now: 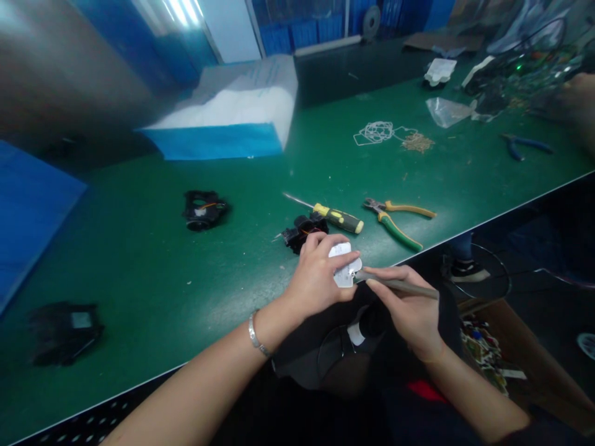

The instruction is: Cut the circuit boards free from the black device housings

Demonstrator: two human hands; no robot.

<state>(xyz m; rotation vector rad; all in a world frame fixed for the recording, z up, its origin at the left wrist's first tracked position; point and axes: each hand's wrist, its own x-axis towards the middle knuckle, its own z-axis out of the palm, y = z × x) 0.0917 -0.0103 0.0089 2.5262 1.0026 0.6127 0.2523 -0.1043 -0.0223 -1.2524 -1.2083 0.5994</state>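
Observation:
My left hand [318,272] is closed on a small white plastic part [343,263] with rounded lobes, over the table's front edge. Between the thumb and fingers of my right hand [411,306] is a slim grey hand tool [409,288]; its exact kind is unclear. The tool's tip meets the right edge of the white part. Just beyond my left hand lies a black plastic assembly [302,230] with thin wires, partly covered by my fingers. A yellow and black screwdriver [337,218] rests behind it, with green and yellow cutting pliers [395,224] to its right.
More black assemblies [203,210] [65,333] sit on the green table [153,266] at left. A white and blue box [218,136] stands behind. White cord [379,132], blue-handled pliers [525,145] and another person's hand [581,105] are at right. Below is a carton [534,359] of scraps.

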